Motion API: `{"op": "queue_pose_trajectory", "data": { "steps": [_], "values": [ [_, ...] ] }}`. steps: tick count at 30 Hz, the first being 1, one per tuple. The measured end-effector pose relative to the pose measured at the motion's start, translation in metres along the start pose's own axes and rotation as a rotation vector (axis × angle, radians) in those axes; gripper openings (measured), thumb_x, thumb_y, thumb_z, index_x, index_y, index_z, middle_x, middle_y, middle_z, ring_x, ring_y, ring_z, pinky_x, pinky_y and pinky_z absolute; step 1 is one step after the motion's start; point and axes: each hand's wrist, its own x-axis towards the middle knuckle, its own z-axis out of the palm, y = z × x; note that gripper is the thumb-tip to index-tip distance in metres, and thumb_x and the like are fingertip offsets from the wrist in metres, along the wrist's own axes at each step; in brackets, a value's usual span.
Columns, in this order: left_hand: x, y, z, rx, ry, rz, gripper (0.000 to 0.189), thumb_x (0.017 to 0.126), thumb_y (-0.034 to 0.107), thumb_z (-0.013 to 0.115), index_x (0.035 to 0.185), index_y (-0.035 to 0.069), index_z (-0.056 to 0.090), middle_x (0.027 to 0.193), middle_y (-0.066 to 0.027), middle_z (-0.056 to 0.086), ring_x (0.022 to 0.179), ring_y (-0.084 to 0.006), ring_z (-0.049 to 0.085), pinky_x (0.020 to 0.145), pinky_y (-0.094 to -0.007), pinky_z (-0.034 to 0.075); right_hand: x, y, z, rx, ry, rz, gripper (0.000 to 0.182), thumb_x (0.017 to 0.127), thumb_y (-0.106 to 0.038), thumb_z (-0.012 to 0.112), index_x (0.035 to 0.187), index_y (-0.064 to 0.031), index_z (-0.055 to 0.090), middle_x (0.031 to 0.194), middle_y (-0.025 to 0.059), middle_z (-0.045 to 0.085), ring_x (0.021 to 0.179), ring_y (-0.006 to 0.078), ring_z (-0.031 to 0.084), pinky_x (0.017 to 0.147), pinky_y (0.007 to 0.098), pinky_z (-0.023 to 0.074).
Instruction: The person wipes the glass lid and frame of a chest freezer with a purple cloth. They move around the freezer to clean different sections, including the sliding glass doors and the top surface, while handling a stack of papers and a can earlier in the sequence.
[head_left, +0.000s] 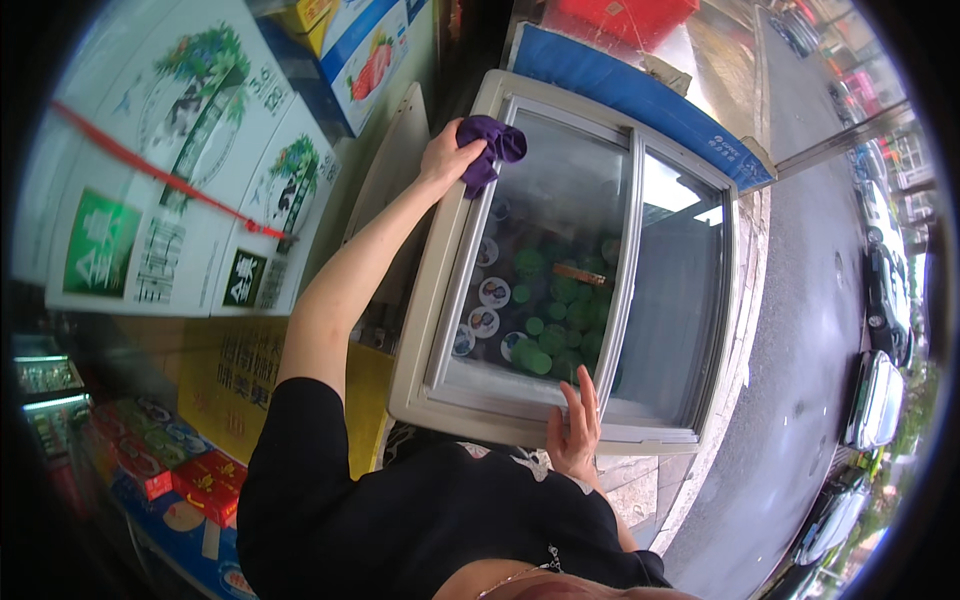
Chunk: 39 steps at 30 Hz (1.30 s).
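My left hand (444, 159) grips a purple cloth (489, 150) at the far left corner of the chest freezer's cream rim (431, 300). The cloth lies over the rim and the metal edge of the sliding glass lid (559, 202). Over the near edge of the freezer is my right hand (576, 429), its fingers apart and holding nothing; whether it touches the frame I cannot tell. Through the glass show several green round tubs or lids (553, 341) and white printed lids (494, 292). A small orange-brown bar (579, 273) also shows at the glass.
Stacked white cartons (187, 172) tied with red cord stand at left, with a strawberry-printed box (367, 67) beyond. A blue panel (637, 101) borders the freezer's far side. Red packages (210, 484) lie at lower left. A road with parked cars (877, 401) runs along the right.
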Motion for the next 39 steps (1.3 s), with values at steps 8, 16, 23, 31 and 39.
{"op": "queue_pose_trajectory", "data": {
  "steps": [8, 16, 23, 31, 39],
  "values": [
    [0.184, -0.011, 0.043, -0.204, -0.119, -0.065, 0.040, 0.085, 0.033, 0.064, 0.111, 0.003, 0.063, 0.100, -0.0117, 0.069, 0.091, -0.0234, 0.066, 0.079, -0.0330, 0.052, 0.001, -0.002, 0.004, -0.101, 0.017, 0.115, 0.039, 0.073, 0.008, 0.058, 0.112, 0.0038, 0.057, 0.133, 0.0273, 0.048, 0.119, 0.0429, 0.051, 0.097, 0.0445, 0.0435],
    [0.108, -0.071, 0.042, -0.769, -0.462, -0.532, 0.060, 0.091, 0.056, 0.048, 0.119, 0.004, 0.057, 0.103, -0.0117, 0.065, 0.088, -0.0227, 0.065, 0.077, -0.0365, 0.054, 0.000, -0.003, 0.009, -0.114, 0.101, 0.166, 0.034, 0.072, 0.011, 0.054, 0.105, 0.0046, 0.060, 0.125, 0.0269, 0.055, 0.110, 0.0413, 0.058, 0.091, 0.0414, 0.0467],
    [-0.132, -0.069, -0.024, -0.636, -0.539, -0.767, 0.060, 0.092, 0.056, 0.046, 0.121, 0.005, 0.057, 0.104, -0.0102, 0.064, 0.090, -0.0207, 0.064, 0.077, -0.0349, 0.054, -0.006, -0.004, 0.004, -0.079, 0.098, 0.115, 0.031, 0.076, 0.006, 0.057, 0.106, 0.0029, 0.060, 0.127, 0.0235, 0.054, 0.111, 0.0380, 0.058, 0.092, 0.0406, 0.0462],
    [-0.300, -0.039, -0.100, -0.712, -0.279, -0.739, 0.060, 0.094, 0.053, 0.047, 0.131, 0.006, 0.050, 0.115, -0.0077, 0.060, 0.099, -0.0192, 0.061, 0.081, -0.0355, 0.052, -0.027, 0.008, 0.002, -0.004, 0.229, -0.005, 0.033, 0.079, 0.000, 0.060, 0.111, -0.0022, 0.058, 0.131, 0.0189, 0.052, 0.112, 0.0365, 0.055, 0.088, 0.0420, 0.0474],
    [-0.375, 0.071, -0.104, -0.428, -0.036, -0.254, 0.039, 0.095, 0.026, 0.057, 0.129, 0.007, 0.056, 0.127, -0.0014, 0.056, 0.114, -0.0148, 0.052, 0.096, -0.0292, 0.039, -0.044, 0.023, -0.004, 0.345, 0.473, -0.152, 0.031, 0.076, 0.006, 0.057, 0.105, -0.0038, 0.060, 0.120, 0.0171, 0.058, 0.095, 0.0348, 0.060, 0.079, 0.0388, 0.0500]
  ]
}}
